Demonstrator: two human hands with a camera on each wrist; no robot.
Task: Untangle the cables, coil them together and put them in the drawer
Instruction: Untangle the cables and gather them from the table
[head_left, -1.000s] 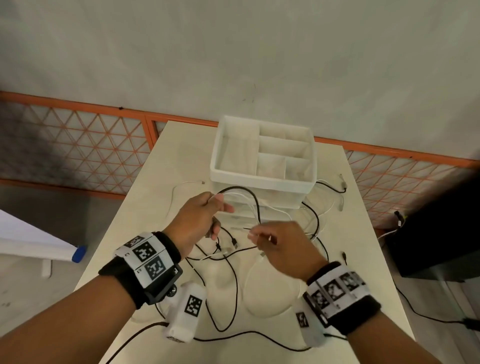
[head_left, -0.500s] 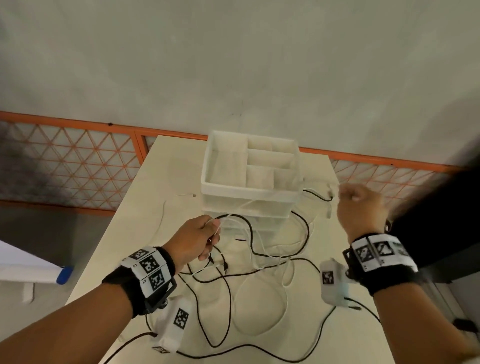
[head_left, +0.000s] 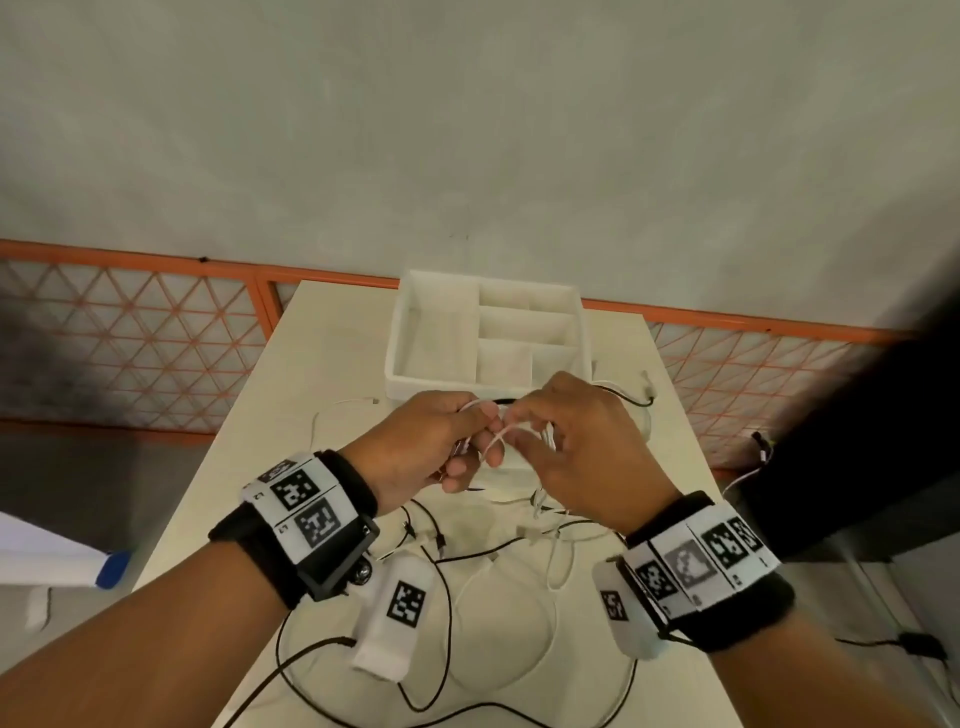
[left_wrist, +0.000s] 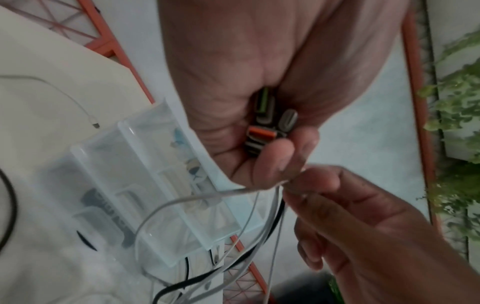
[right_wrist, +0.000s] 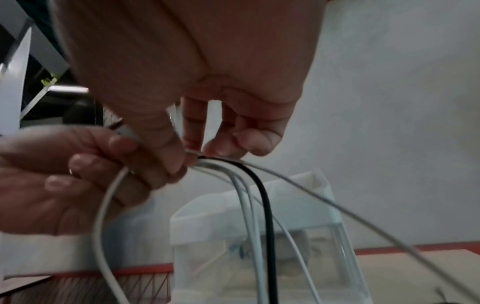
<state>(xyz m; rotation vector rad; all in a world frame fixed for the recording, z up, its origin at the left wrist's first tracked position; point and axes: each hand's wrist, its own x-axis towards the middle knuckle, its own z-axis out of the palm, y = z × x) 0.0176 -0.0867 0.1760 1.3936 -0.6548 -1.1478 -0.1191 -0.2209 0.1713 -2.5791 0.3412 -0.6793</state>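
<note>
White and black cables (head_left: 457, 566) lie tangled on the cream table (head_left: 332, 374). My left hand (head_left: 441, 447) and right hand (head_left: 566, 441) meet above the table, just in front of the white divided drawer box (head_left: 441, 332). In the left wrist view the left hand (left_wrist: 259, 127) clutches several cable plugs (left_wrist: 265, 123) in its curled fingers. Seen from the right wrist, the right hand (right_wrist: 197, 148) pinches a bunch of white strands and one black cable (right_wrist: 259, 195) between thumb and fingertips. A white loop (right_wrist: 103, 216) hangs between the two hands.
An orange lattice railing (head_left: 130, 338) runs behind the table, with a grey wall beyond. More cable ends (head_left: 644, 389) lie to the right of the box. A dark object (head_left: 857, 441) stands off the table's right edge.
My right hand, which had swung out to the right pulling a white strand, has come back to the middle and joined the left hand. The left hand has risen slightly toward the box.
</note>
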